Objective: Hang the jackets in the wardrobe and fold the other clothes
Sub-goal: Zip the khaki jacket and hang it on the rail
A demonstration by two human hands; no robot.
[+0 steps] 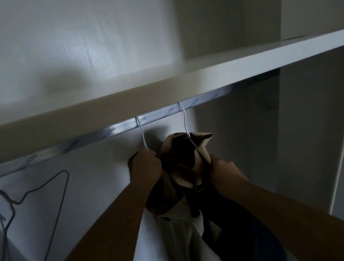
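Two white wire hangers hook over the wardrobe rail [206, 99]. The left hanger [142, 132] carries a pale grey jacket [179, 237], and my left hand [145, 167] grips it just below the hook. The right hanger [185, 121] carries a beige and dark jacket [192, 149], whose collar stands up around the hook. My right hand [223, 170] grips that jacket's shoulder on its right side. Both garments hang down between my forearms, and their lower parts are cut off by the frame's bottom edge.
A white shelf [180, 77] runs just above the rail. Empty wire hangers [40, 187] hang at the far left of the rail. The wardrobe's back wall [87, 200] is behind, and its right side panel [328, 128] stands close to the jackets.
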